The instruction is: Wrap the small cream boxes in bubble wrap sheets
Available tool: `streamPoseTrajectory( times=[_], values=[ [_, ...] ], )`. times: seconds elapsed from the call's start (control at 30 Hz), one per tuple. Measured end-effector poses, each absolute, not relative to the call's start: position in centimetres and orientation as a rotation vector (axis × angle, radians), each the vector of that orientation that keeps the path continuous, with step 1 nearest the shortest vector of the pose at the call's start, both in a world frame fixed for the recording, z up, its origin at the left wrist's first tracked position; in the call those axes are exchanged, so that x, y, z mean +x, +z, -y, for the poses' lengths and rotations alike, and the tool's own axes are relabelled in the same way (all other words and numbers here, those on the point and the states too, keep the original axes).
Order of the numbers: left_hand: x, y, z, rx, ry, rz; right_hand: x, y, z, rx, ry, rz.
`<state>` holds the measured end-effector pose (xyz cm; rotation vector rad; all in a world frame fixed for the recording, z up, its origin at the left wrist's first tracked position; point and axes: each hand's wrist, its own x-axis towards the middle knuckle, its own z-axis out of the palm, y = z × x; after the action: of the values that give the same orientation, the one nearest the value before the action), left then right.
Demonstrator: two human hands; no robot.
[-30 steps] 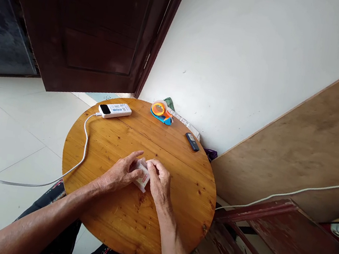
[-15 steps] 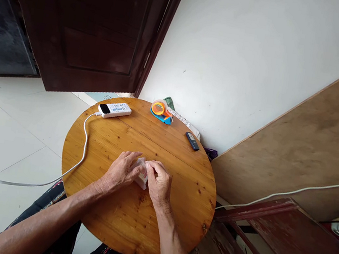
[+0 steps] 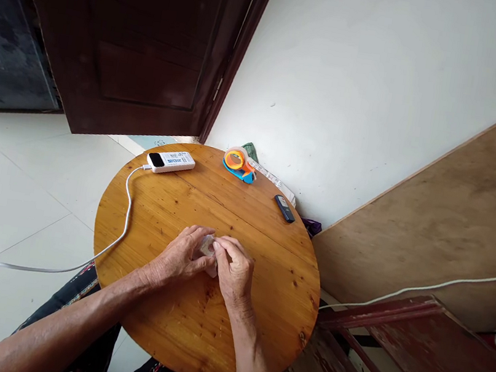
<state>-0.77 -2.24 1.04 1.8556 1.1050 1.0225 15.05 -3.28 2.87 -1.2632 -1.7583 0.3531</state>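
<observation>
A small whitish packet (image 3: 208, 246), which looks like thin crinkled plastic, lies between my two hands over the middle of the round wooden table (image 3: 164, 329). My left hand (image 3: 184, 252) is closed around its left side, with the thumb across the near part and the fingers along the far edge. From the right, my right hand (image 3: 234, 268) pinches the packet's upper right edge between thumb and forefinger. Much of the packet is covered by my fingers, and what is inside cannot be made out.
At the table's far left is a white power bank (image 3: 171, 162) with a white cable (image 3: 127, 205) trailing off left. A tape dispenser (image 3: 239, 165) with orange core stands at the far edge, near a dark remote-like device (image 3: 284, 208). A reddish wooden chair (image 3: 395, 323) is at right.
My left thumb has come down across the packet, covering its pink print. My right hand keeps its pinch on the edge. The whole view has shifted slightly.
</observation>
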Motion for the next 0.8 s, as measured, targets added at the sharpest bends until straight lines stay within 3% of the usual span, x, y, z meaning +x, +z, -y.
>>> streamPoseTrajectory(
  times=[0.8],
  values=[
    [-1.0,0.9,2.6,1.853,1.058,-1.044,16.8,3.7,4.1,-1.158,0.56,1.938]
  ],
)
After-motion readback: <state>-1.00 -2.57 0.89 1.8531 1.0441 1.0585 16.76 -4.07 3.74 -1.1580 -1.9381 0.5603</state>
